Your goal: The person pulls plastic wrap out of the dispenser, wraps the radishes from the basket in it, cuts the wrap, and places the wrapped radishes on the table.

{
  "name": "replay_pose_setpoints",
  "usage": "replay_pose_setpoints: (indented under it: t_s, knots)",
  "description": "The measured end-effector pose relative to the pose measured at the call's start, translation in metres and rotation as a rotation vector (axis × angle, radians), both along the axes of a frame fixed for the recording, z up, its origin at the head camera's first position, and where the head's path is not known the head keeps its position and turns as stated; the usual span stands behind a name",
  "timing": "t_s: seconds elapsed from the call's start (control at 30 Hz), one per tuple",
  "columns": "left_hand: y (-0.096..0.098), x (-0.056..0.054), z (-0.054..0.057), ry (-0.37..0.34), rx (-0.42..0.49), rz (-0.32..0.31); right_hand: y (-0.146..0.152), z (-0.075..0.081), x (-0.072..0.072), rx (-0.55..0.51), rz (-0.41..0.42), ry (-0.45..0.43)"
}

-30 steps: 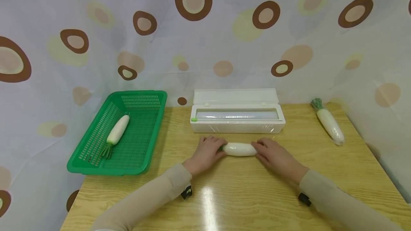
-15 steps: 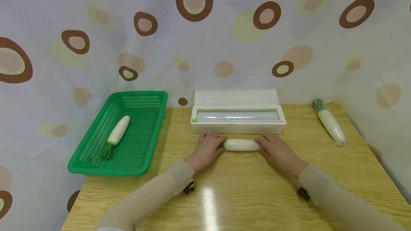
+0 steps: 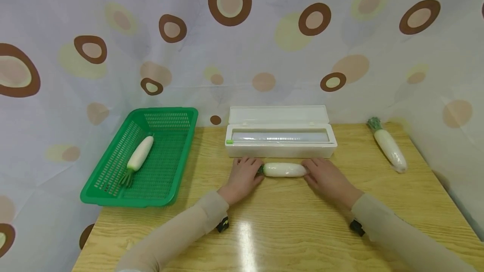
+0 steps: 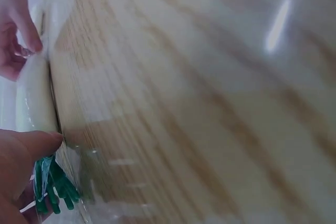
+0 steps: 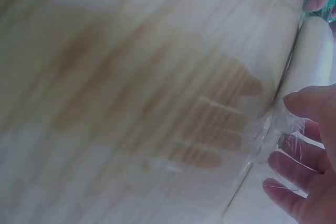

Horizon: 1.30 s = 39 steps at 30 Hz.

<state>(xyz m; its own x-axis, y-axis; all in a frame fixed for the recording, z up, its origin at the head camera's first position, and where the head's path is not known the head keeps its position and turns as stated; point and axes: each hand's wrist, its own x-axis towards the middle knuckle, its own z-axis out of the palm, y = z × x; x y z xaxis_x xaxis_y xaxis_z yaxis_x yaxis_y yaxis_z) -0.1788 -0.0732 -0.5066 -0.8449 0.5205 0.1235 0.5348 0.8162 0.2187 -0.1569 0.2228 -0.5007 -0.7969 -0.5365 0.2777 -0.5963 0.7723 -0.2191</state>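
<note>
A white radish [image 3: 285, 170] wrapped in clear cling film lies crosswise on the wooden table [image 3: 295, 230], just in front of a white cling film box. At its leafy end my left hand [image 3: 243, 181] grips it, thumb on the near side. Green stems [image 4: 58, 186] under film poke out below that thumb in the left wrist view. My right hand [image 3: 330, 181] holds the other end. The right wrist view shows its thumb at the tip and its fingers curled around loose, crinkled film [image 5: 294, 136].
Behind the radish, the white cling film box [image 3: 281, 151] stands with its lid up and a roll inside. To the left, a green basket [image 3: 181, 163] holds a bare radish [image 3: 140, 153]. Another wrapped radish [image 3: 389, 149] lies at the far right. A patterned cloth [image 3: 261, 53] hangs behind.
Both hands and the radish have moved slightly away from the person, closer to the cling film box. The right hand has shifted a little outward, and more of the radish's tip end shows.
</note>
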Motion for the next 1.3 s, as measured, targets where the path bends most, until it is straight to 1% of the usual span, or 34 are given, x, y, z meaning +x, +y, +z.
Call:
replay_pose_setpoints:
  t_s: [0.13,0.23,0.3,0.37,0.43,0.53,0.6,0.7,0.8,0.93,1.07,1.13,1.2,1.3]
  knots:
    - [-0.004,0.000,-0.002,0.024,0.018,0.000,0.001,0.001,0.000,0.015,0.005,0.001]
    - [-0.008,0.001,-0.002,0.037,0.051,-0.003,0.001,0.001,-0.001,0.017,0.014,0.006]
    - [-0.011,0.002,0.000,0.028,0.106,0.008,0.001,0.002,-0.002,0.012,0.021,0.028]
    - [-0.015,0.002,0.002,0.028,0.188,0.035,-0.001,0.004,-0.005,-0.006,0.034,0.070]
    - [-0.020,0.000,0.004,0.043,0.284,0.074,-0.004,0.007,-0.010,-0.034,0.058,0.122]
    - [-0.027,-0.006,0.006,0.046,0.450,0.146,-0.009,0.015,-0.016,-0.076,0.101,0.169]
    - [-0.030,-0.011,0.008,0.013,0.563,0.207,-0.015,0.023,-0.020,-0.085,0.116,0.158]
    - [-0.036,-0.019,0.014,-0.071,0.704,0.308,-0.027,0.036,-0.026,-0.076,0.128,0.125]
    - [-0.042,-0.031,0.018,-0.134,0.766,0.385,-0.042,0.047,-0.036,-0.070,0.141,0.090]
    - [-0.051,-0.044,0.015,-0.202,0.825,0.403,-0.065,0.058,-0.049,-0.095,0.164,0.030]
    - [-0.056,-0.052,0.008,-0.253,0.901,0.392,-0.089,0.062,-0.061,-0.126,0.172,-0.033]
    - [-0.057,-0.055,0.004,-0.259,0.919,0.377,-0.101,0.062,-0.068,-0.138,0.160,-0.061]
    - [-0.057,-0.057,0.001,-0.251,0.928,0.362,-0.113,0.061,-0.074,-0.149,0.150,-0.091]
    - [-0.058,-0.058,-0.002,-0.237,0.942,0.345,-0.129,0.060,-0.083,-0.156,0.137,-0.139]
